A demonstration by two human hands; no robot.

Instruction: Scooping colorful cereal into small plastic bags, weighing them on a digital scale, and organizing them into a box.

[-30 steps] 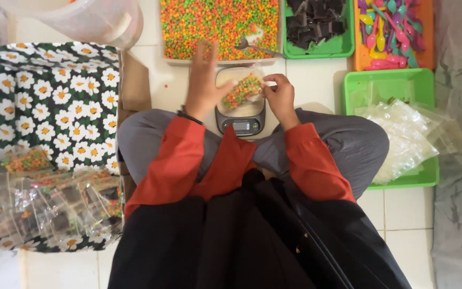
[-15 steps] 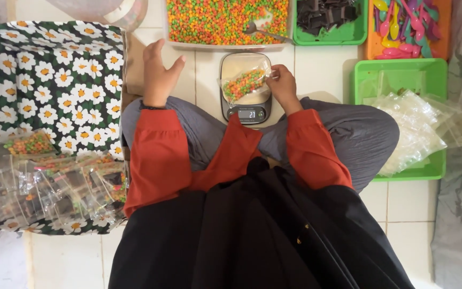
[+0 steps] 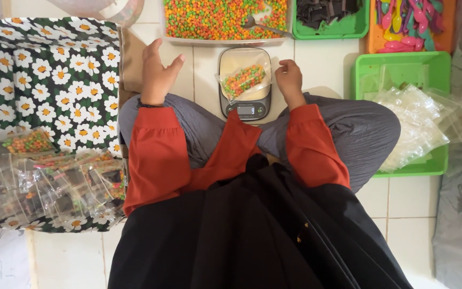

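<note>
Since a moment ago my left hand (image 3: 157, 75) has swung out from above the scale (image 3: 244, 83) to my left knee, where it hovers with fingers spread wide, holding nothing. My right hand (image 3: 290, 80) rests loosely curled just right of the scale, empty as far as I can tell. Between my hands, the candy bag (image 3: 243, 80) lies on the scale. Ahead of them sits the candy tray (image 3: 215, 16).
</note>
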